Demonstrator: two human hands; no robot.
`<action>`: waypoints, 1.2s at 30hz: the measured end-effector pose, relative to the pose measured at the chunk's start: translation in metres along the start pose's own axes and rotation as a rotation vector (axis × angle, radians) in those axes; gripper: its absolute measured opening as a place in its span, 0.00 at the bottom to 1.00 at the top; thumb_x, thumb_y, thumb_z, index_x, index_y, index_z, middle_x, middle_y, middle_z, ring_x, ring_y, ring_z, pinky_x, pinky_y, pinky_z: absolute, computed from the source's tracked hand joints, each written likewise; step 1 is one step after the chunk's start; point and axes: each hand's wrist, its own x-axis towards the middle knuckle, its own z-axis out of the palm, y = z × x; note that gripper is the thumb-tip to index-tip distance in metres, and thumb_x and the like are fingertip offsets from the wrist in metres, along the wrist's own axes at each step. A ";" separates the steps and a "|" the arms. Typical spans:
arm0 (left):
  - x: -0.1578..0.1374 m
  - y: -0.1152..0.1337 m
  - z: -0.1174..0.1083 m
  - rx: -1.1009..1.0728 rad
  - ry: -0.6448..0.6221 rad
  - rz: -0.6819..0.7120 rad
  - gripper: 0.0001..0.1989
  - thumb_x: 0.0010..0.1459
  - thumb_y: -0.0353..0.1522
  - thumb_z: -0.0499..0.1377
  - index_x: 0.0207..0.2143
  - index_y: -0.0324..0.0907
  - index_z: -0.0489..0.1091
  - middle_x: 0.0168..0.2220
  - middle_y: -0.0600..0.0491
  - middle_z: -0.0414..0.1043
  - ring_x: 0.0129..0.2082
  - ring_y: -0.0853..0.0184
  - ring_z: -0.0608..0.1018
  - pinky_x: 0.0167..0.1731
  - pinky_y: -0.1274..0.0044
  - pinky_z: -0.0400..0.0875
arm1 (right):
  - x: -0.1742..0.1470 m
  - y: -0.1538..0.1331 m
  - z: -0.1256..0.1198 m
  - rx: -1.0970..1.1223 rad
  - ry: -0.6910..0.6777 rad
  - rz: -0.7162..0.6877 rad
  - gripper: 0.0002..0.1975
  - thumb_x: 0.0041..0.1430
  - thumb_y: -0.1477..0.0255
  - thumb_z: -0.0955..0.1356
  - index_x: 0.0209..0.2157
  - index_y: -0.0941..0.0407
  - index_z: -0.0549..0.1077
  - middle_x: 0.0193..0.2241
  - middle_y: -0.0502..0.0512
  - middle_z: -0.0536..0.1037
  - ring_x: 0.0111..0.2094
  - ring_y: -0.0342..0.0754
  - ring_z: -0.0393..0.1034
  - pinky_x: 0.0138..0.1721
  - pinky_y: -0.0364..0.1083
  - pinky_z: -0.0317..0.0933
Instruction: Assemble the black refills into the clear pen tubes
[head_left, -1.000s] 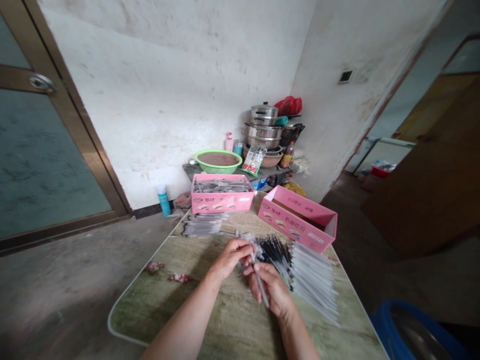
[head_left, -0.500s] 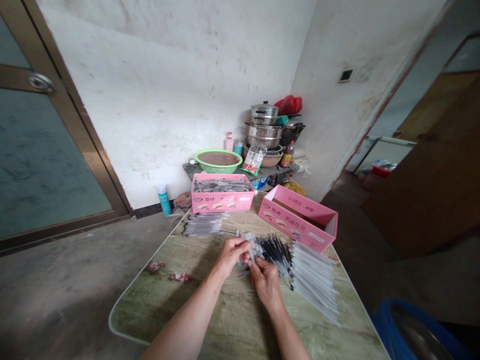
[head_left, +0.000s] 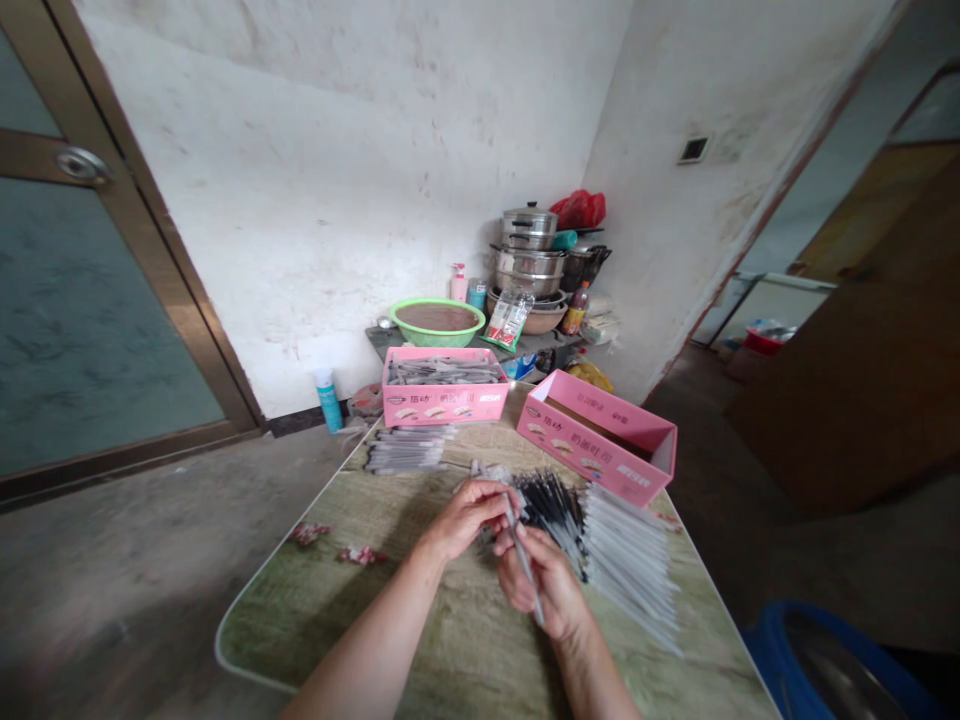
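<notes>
My right hand (head_left: 551, 580) is closed around a slim grey-white pen (head_left: 529, 572), which slants down toward me. At the pen's upper end, the thumb and fingers of my left hand (head_left: 469, 515) are pinched; whether they hold a separate small part there is hidden. Just behind my hands lies a pile of small pale grey pieces (head_left: 489, 470), partly covered by my fingers. To its right are a heap of thin black-ended pieces (head_left: 551, 505) and a row of translucent pen barrels (head_left: 634, 570). A bundle of dark-tipped pens (head_left: 409, 450) rests at the far left.
A pink box (head_left: 446, 405) full of pens stands at the back of the table (head_left: 322, 620); another open pink box (head_left: 596, 450) stands back right. Behind are a green basin (head_left: 437, 338) and stacked pots (head_left: 529, 265). A blue tub (head_left: 832, 660) is at the lower right.
My right hand has turned and moved slightly right and down, and the pen now shows clearly in it. My left hand has moved slightly right, staying pinched near it.
</notes>
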 end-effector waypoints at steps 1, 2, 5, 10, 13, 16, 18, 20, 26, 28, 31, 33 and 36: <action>0.000 -0.001 0.001 0.003 0.011 0.005 0.18 0.52 0.42 0.66 0.32 0.34 0.77 0.26 0.50 0.71 0.23 0.73 0.70 0.24 0.81 0.62 | 0.001 0.000 0.001 -0.024 0.016 -0.016 0.21 0.58 0.53 0.68 0.28 0.59 0.74 0.06 0.40 0.56 0.07 0.37 0.43 0.11 0.39 0.42; 0.001 -0.002 0.003 0.007 0.036 0.015 0.18 0.52 0.42 0.66 0.31 0.34 0.77 0.24 0.50 0.71 0.22 0.73 0.69 0.23 0.81 0.62 | 0.002 0.000 0.002 -0.069 0.051 -0.044 0.21 0.59 0.53 0.67 0.27 0.58 0.73 0.06 0.40 0.56 0.07 0.37 0.42 0.12 0.39 0.42; 0.005 -0.010 0.004 0.002 0.157 0.026 0.18 0.49 0.43 0.68 0.29 0.34 0.76 0.20 0.53 0.69 0.17 0.74 0.67 0.19 0.80 0.61 | 0.006 0.000 0.003 -0.364 0.200 -0.163 0.23 0.62 0.52 0.63 0.25 0.57 0.70 0.07 0.41 0.57 0.09 0.37 0.43 0.14 0.40 0.41; 0.014 -0.007 -0.017 -0.094 0.536 0.089 0.22 0.39 0.46 0.71 0.24 0.34 0.75 0.17 0.54 0.68 0.15 0.74 0.66 0.17 0.81 0.60 | 0.003 0.007 0.003 -1.274 0.394 -0.430 0.23 0.66 0.57 0.60 0.25 0.57 0.71 0.16 0.52 0.68 0.17 0.43 0.60 0.22 0.43 0.45; 0.016 0.001 -0.031 -0.084 0.629 0.172 0.22 0.37 0.44 0.72 0.26 0.35 0.75 0.19 0.54 0.70 0.18 0.74 0.68 0.18 0.82 0.62 | 0.000 0.014 0.002 -1.628 0.459 -0.519 0.22 0.69 0.62 0.57 0.28 0.58 0.72 0.18 0.55 0.72 0.19 0.44 0.64 0.24 0.44 0.45; 0.015 -0.002 -0.032 0.093 0.534 0.155 0.21 0.45 0.46 0.68 0.29 0.35 0.77 0.19 0.54 0.70 0.16 0.74 0.67 0.17 0.82 0.61 | 0.002 0.013 -0.002 -1.701 0.552 -0.552 0.23 0.71 0.64 0.55 0.30 0.58 0.73 0.18 0.54 0.73 0.19 0.45 0.67 0.25 0.43 0.48; 0.013 -0.008 -0.027 0.307 0.474 0.147 0.20 0.50 0.46 0.64 0.31 0.37 0.78 0.18 0.55 0.69 0.15 0.73 0.66 0.16 0.81 0.60 | 0.002 0.006 -0.009 -1.718 0.623 -0.592 0.23 0.71 0.64 0.56 0.32 0.58 0.75 0.22 0.55 0.76 0.23 0.46 0.70 0.27 0.42 0.51; 0.012 -0.014 -0.021 0.571 0.431 0.190 0.15 0.55 0.42 0.61 0.33 0.39 0.79 0.21 0.53 0.73 0.19 0.71 0.70 0.20 0.80 0.64 | 0.000 -0.006 -0.022 -1.760 0.716 -0.657 0.22 0.71 0.64 0.56 0.39 0.59 0.77 0.29 0.58 0.79 0.29 0.47 0.72 0.31 0.43 0.55; 0.007 -0.018 -0.019 1.124 0.366 0.296 0.11 0.57 0.31 0.60 0.41 0.44 0.80 0.35 0.50 0.78 0.33 0.64 0.77 0.38 0.75 0.69 | -0.024 -0.047 -0.086 -2.003 1.125 -0.649 0.23 0.69 0.62 0.58 0.39 0.57 0.81 0.27 0.60 0.78 0.31 0.54 0.65 0.35 0.49 0.51; 0.006 -0.018 -0.020 1.177 0.335 0.287 0.12 0.56 0.31 0.61 0.43 0.44 0.79 0.34 0.50 0.77 0.33 0.64 0.77 0.37 0.76 0.68 | -0.030 -0.052 -0.103 -2.056 1.205 -0.596 0.23 0.68 0.64 0.57 0.37 0.57 0.82 0.27 0.62 0.77 0.32 0.55 0.64 0.33 0.50 0.48; 0.006 -0.019 -0.022 1.173 0.299 0.291 0.13 0.56 0.31 0.62 0.44 0.45 0.79 0.36 0.50 0.76 0.35 0.64 0.77 0.38 0.76 0.69 | -0.034 -0.052 -0.114 -2.083 1.190 -0.541 0.21 0.65 0.65 0.58 0.37 0.56 0.82 0.30 0.63 0.77 0.34 0.55 0.63 0.33 0.50 0.47; 0.006 -0.019 -0.023 1.153 0.287 0.296 0.13 0.56 0.32 0.62 0.44 0.45 0.79 0.37 0.49 0.76 0.36 0.63 0.77 0.39 0.76 0.69 | -0.033 -0.049 -0.116 -2.068 1.168 -0.548 0.20 0.63 0.66 0.59 0.35 0.56 0.83 0.32 0.63 0.78 0.35 0.56 0.63 0.33 0.50 0.47; 0.005 -0.020 -0.022 1.136 0.263 0.302 0.11 0.56 0.31 0.62 0.41 0.44 0.80 0.36 0.49 0.76 0.37 0.63 0.77 0.40 0.75 0.69 | -0.031 -0.046 -0.117 -2.050 1.141 -0.568 0.20 0.62 0.67 0.60 0.31 0.56 0.82 0.31 0.63 0.78 0.35 0.56 0.63 0.33 0.50 0.48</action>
